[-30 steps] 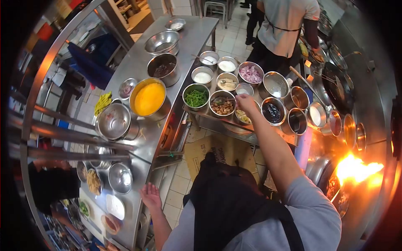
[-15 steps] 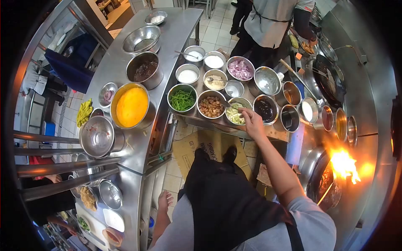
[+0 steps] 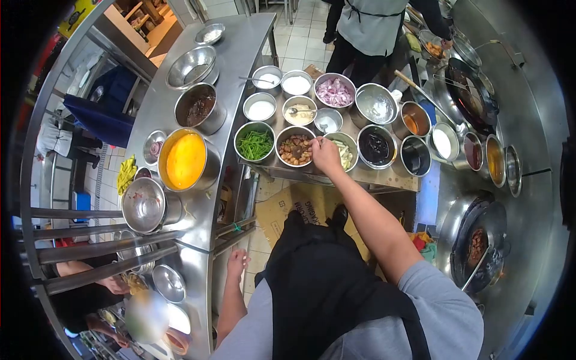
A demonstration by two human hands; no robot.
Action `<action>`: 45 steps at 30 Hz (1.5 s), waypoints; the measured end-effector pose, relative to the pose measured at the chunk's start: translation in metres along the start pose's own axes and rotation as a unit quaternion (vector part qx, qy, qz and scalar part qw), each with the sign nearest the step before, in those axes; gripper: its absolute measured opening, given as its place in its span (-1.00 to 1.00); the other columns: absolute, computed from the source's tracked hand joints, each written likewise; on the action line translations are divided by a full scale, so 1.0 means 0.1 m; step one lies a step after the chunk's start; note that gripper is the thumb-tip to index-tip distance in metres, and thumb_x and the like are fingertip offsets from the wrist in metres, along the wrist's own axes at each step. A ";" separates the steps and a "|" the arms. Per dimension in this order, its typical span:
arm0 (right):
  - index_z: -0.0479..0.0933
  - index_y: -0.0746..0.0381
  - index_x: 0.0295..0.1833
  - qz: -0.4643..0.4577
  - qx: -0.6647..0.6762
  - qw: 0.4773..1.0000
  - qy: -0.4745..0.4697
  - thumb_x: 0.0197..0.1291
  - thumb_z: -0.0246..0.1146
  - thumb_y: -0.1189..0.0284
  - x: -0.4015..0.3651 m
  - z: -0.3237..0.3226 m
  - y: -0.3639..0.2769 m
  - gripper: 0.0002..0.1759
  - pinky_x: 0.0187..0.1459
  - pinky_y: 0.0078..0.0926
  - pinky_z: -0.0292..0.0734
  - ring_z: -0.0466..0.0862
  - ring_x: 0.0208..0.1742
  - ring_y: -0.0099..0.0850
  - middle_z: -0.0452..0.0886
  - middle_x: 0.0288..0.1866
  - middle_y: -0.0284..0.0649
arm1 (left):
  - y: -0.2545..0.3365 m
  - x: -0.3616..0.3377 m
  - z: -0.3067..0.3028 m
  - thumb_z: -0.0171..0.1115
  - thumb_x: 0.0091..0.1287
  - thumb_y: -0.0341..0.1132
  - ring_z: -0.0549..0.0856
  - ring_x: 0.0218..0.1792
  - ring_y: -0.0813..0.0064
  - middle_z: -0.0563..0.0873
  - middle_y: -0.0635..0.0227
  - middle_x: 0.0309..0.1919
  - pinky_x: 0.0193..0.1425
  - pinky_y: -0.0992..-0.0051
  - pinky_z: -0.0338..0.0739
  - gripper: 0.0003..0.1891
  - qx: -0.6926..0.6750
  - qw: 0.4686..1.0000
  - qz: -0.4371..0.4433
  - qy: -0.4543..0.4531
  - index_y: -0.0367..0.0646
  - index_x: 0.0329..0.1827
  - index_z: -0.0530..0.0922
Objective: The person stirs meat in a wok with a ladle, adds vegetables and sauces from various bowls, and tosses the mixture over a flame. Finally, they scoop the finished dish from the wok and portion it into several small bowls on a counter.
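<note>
My right hand (image 3: 326, 156) is closed around the end of a spoon (image 3: 303, 151), whose dark head rests among brown diced pieces in a steel pot (image 3: 294, 161). Just right of that pot, partly hidden by the hand, is a pot of pale green chopped pieces (image 3: 347, 155). Chopped green stalks (image 3: 255, 145) fill the pot to the left. Behind stands a pot of pale paste (image 3: 299, 114) with a spoon in it, beside a small bowl of clear liquid (image 3: 328, 122). My left hand (image 3: 238, 262) hangs low at my side, fingers loosely curled, holding nothing.
At right, a wok (image 3: 480, 231) holds brown food and a ladle. A pot of dark sauce (image 3: 377, 147) and one of chopped onion (image 3: 335, 92) stand nearby. The left steel table (image 3: 231, 54) carries orange liquid (image 3: 186, 159). Co-workers stand ahead (image 3: 372, 30) and lower left.
My right hand has moved left from above the pale green pieces to the spoon in the brown pieces. The flame at the wok is gone. My left hand's fingers have curled in.
</note>
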State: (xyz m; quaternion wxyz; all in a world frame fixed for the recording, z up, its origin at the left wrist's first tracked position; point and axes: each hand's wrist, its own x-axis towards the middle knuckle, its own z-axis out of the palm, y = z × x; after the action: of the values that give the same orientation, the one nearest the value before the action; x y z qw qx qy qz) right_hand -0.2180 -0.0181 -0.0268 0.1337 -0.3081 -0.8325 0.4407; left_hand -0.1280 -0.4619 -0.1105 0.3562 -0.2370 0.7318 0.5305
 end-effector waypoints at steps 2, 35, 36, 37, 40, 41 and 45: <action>0.58 0.28 -0.24 -0.006 -0.004 1.000 -0.003 0.23 0.04 0.31 0.02 -0.03 -0.07 -0.71 -0.17 -0.12 0.48 0.61 -0.25 0.00 0.62 -0.34 0.06 | -0.15 0.01 -0.07 0.08 0.35 -0.15 0.64 -0.34 0.55 0.61 0.43 -0.26 -0.42 0.58 0.40 -0.78 0.008 1.000 -0.008 -0.008 -0.09 -0.12 0.49; 0.41 0.19 0.07 0.295 0.570 0.765 -0.054 0.40 -0.08 0.27 -0.74 -0.23 0.48 -0.70 -0.46 -0.64 0.44 0.61 -0.38 -0.51 0.61 -0.12 -0.24 | 0.00 0.99 0.20 0.17 0.26 -0.14 0.67 -0.42 0.44 0.63 0.35 -0.39 -0.54 0.48 0.44 -0.75 0.205 0.969 0.028 -0.137 -0.16 -0.29 0.50; 0.43 0.18 0.07 0.294 0.590 0.750 -0.055 0.39 -0.08 0.28 -0.76 -0.27 0.49 -0.69 -0.44 -0.61 0.46 0.62 -0.36 -0.49 0.61 -0.11 -0.23 | 0.11 0.98 0.27 0.18 0.26 -0.14 0.67 -0.42 0.43 0.63 0.34 -0.40 -0.52 0.49 0.45 -0.75 0.222 0.963 0.044 -0.149 -0.18 -0.30 0.51; 0.43 0.18 0.07 0.292 0.592 0.750 -0.042 0.39 -0.08 0.28 -0.80 -0.33 0.48 -0.69 -0.44 -0.61 0.46 0.62 -0.36 -0.49 0.61 -0.11 -0.23 | 0.11 1.17 0.29 0.17 0.27 -0.17 0.66 -0.43 0.45 0.63 0.35 -0.42 -0.46 0.51 0.49 -0.77 0.186 0.963 0.044 -0.188 -0.19 -0.29 0.53; 0.43 0.18 0.10 0.248 0.654 0.714 -0.019 0.36 -0.03 0.24 -0.94 -0.64 0.55 -0.67 -0.40 -0.54 0.48 0.63 -0.27 -0.47 0.60 -0.06 -0.24 | 0.33 1.19 0.42 0.14 0.30 -0.20 0.61 -0.51 0.49 0.60 0.41 -0.48 -0.49 0.51 0.48 -0.81 0.215 0.947 0.097 -0.220 -0.15 -0.30 0.53; 0.43 0.18 0.10 0.211 0.671 0.710 -0.010 0.35 -0.01 0.22 -1.03 -0.82 0.60 -0.66 -0.37 -0.53 0.49 0.63 -0.26 -0.45 0.59 -0.03 -0.23 | 0.43 1.07 0.55 0.13 0.31 -0.21 0.57 -0.56 0.52 0.58 0.44 -0.52 -0.52 0.52 0.44 -0.82 0.204 0.946 0.116 -0.223 -0.13 -0.31 0.52; 0.44 0.17 0.05 0.163 0.663 0.717 0.137 0.36 -0.01 0.22 -1.59 -1.86 0.82 -0.68 -0.38 -0.57 0.46 0.62 -0.32 -0.46 0.59 -0.13 -0.26 | 0.20 1.71 0.61 0.07 0.32 -0.24 0.58 -0.39 0.41 0.58 0.45 -0.48 -0.26 0.44 0.48 -0.86 0.357 0.875 0.200 -0.260 -0.08 -0.27 0.52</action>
State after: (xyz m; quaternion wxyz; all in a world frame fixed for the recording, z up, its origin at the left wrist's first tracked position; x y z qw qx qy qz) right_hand 0.0292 0.0372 0.0207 0.3424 -0.3290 -0.2364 0.8477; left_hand -0.2342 -0.3929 -0.2412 0.4800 0.2042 0.7845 0.3353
